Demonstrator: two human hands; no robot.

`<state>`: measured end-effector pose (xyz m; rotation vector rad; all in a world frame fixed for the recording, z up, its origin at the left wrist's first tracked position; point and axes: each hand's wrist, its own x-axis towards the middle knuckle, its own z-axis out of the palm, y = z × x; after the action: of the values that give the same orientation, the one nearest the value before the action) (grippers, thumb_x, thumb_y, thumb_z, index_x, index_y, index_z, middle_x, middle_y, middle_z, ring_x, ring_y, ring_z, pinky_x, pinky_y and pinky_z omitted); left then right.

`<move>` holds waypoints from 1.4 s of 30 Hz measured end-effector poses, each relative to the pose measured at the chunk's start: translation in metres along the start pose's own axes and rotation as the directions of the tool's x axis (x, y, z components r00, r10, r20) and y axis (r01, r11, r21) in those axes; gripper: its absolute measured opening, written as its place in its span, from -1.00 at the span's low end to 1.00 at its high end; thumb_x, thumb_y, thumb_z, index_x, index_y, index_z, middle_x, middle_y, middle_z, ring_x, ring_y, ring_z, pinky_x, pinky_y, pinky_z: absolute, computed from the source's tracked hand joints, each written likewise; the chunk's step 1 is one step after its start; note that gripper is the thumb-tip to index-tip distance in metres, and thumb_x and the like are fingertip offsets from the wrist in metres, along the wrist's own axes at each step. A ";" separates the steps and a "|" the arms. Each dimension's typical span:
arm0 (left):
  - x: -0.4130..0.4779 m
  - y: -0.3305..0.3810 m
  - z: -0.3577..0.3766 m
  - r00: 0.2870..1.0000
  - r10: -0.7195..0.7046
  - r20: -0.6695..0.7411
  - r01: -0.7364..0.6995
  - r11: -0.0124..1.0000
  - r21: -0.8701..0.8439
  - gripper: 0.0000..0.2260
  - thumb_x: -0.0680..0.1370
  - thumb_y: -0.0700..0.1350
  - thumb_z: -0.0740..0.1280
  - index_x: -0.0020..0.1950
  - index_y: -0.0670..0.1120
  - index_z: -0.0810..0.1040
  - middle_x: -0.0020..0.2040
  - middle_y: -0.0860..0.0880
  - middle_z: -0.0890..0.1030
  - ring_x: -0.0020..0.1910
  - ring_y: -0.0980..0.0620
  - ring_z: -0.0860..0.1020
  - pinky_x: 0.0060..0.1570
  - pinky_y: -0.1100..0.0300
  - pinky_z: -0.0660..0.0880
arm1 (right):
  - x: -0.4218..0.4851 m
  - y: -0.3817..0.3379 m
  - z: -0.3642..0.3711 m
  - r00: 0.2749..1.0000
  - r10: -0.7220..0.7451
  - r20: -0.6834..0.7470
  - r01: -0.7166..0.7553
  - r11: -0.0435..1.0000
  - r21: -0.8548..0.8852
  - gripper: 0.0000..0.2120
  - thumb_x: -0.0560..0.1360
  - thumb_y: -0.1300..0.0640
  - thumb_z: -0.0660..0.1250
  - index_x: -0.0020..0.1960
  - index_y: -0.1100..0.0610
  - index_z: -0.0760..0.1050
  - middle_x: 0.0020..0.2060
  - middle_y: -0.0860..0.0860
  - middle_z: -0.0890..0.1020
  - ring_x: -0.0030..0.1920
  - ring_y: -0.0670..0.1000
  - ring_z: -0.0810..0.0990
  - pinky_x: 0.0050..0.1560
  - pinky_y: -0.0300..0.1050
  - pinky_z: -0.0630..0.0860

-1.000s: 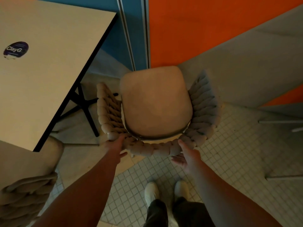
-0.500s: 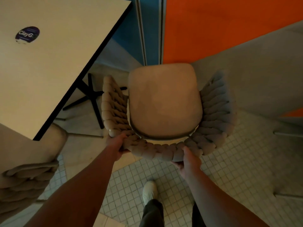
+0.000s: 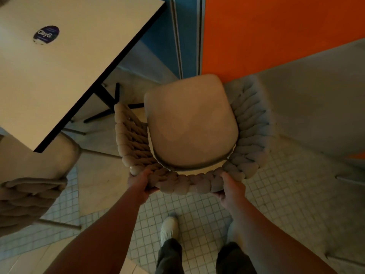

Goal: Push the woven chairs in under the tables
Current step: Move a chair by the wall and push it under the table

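A beige woven chair (image 3: 190, 123) with a padded seat and a thick braided backrest stands on the floor straight below me, its seat pointing away toward the wall. My left hand (image 3: 141, 181) grips the left end of the braided back. My right hand (image 3: 230, 187) grips the back's right part. A pale table (image 3: 59, 62) with a black edge and a round dark sticker reaches in from the upper left; the chair stands to its right, not under it. A grey table top (image 3: 312, 99) lies to the chair's right.
A second woven chair (image 3: 29, 186) sits at the lower left, partly under the pale table's corner. Black table legs (image 3: 107, 107) stand left of the held chair. A blue and orange wall (image 3: 256, 32) rises behind. My feet stand on small floor tiles.
Both hands have closed onto the chair's braided back; a second ago the right hand only touched it with open fingers. The chair has shifted slightly away from the left table.
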<state>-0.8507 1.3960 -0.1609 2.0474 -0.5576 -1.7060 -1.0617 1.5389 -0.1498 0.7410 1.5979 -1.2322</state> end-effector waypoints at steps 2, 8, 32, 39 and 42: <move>-0.008 -0.010 0.008 1.000 -0.009 -0.018 0.009 0.999 -0.034 -0.63 0.52 -0.21 0.44 0.30 -0.07 0.50 0.09 -0.21 0.67 -0.05 -0.25 0.69 -0.29 -0.12 0.65 | 0.006 -0.015 -0.005 1.000 0.000 0.011 0.001 0.999 -0.053 -0.75 0.55 0.20 0.41 0.17 0.23 0.44 0.11 0.24 0.53 0.18 0.34 0.55 -0.10 0.22 0.57; -0.030 -0.036 0.033 0.998 -0.029 -0.057 0.020 0.988 -0.154 -0.78 0.56 -0.23 0.40 0.17 -0.06 0.53 0.00 -0.19 0.66 -0.13 -0.20 0.68 -0.39 -0.03 0.62 | 0.027 -0.055 -0.017 0.994 -0.042 0.101 0.062 0.978 -0.198 -0.88 0.49 0.26 0.42 -0.06 0.22 0.47 -0.02 0.22 0.57 0.02 0.26 0.57 -0.15 0.21 0.58; -0.065 -0.036 0.039 0.729 0.557 0.397 -0.544 0.120 0.830 -0.61 0.57 0.02 0.25 0.31 -0.16 0.55 0.33 -0.16 0.53 0.41 -0.22 0.40 0.39 -0.08 0.38 | -0.021 -0.109 -0.008 0.673 -0.338 0.658 0.429 -0.547 -0.719 -0.67 0.54 -0.13 0.28 -0.18 0.12 0.53 -0.27 0.05 0.59 -0.14 0.13 0.63 -0.26 -0.14 0.46; -0.076 -0.043 0.062 0.769 0.248 0.589 -0.546 -0.224 0.807 -0.23 0.35 0.56 0.02 0.41 0.18 0.47 0.36 0.07 0.55 0.42 -0.03 0.42 0.46 -0.02 0.25 | -0.004 -0.117 0.004 0.675 0.162 0.720 0.623 -0.647 -0.439 -0.39 0.34 -0.40 0.36 0.24 -0.06 0.52 0.09 -0.06 0.63 0.08 0.00 0.60 0.00 -0.06 0.56; -0.078 -0.051 0.068 0.797 0.265 0.542 -0.480 -0.265 0.836 -0.08 0.25 0.66 0.01 0.51 0.23 0.32 0.49 0.11 0.43 0.52 -0.02 0.29 0.51 -0.07 0.09 | 0.020 -0.127 0.001 0.638 0.294 0.711 0.611 -0.756 -0.235 -0.24 0.37 -0.35 0.40 0.48 -0.08 0.33 0.33 -0.02 0.53 0.27 0.06 0.51 0.11 -0.05 0.50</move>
<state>-0.9291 1.4769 -0.1362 1.8202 -3.0313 -0.7902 -1.1796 1.4974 -0.1213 -1.7809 1.4666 0.5483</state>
